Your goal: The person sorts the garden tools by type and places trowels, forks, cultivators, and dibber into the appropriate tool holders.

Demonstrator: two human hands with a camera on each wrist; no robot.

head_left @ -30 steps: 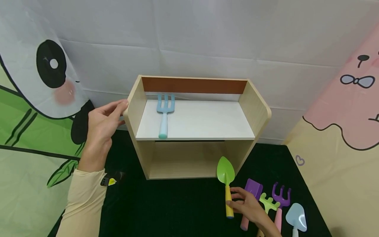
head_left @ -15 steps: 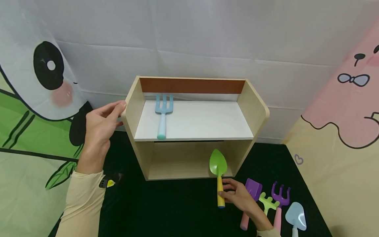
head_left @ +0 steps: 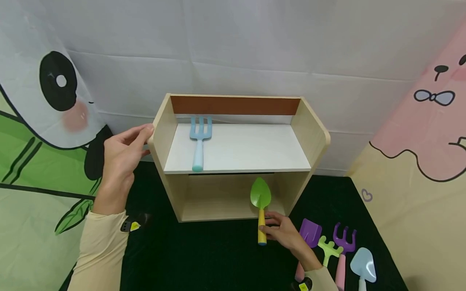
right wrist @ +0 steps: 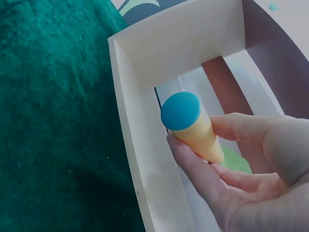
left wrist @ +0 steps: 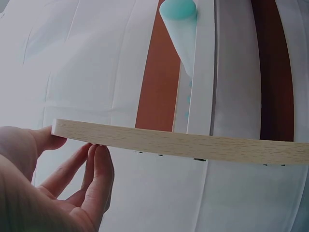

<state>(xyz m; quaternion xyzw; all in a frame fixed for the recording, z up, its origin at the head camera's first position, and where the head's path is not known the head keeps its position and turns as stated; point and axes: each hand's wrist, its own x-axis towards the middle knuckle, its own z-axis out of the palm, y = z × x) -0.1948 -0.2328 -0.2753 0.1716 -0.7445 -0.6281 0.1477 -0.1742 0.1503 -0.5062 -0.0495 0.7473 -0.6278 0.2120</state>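
In the head view a small wooden shelf (head_left: 240, 106) with a white upper board stands at the middle. My left hand (head_left: 121, 159) grips the shelf's left side panel; the left wrist view shows thumb and fingers on either side of the panel edge (left wrist: 169, 141). A green toy trowel (head_left: 260, 193) with a yellow handle is pinched by my right hand (head_left: 285, 234) at the front of the lower compartment, blade pointing away. The right wrist view shows the handle's blue end (right wrist: 181, 111) between thumb and fingers. A light blue toy fork (head_left: 198, 147) lies on the upper board, at left.
On the dark green cloth (head_left: 204, 258) at right lie a purple shovel (head_left: 310, 232), a lime rake (head_left: 329, 248), a purple fork (head_left: 345, 240) and a pale blue trowel (head_left: 364, 264). A white sheet (head_left: 247, 48) hangs behind the shelf.
My right hand has carried the green trowel left and forward, from before the shelf's right corner to the lower compartment's opening. My left hand keeps its grip on the side panel.
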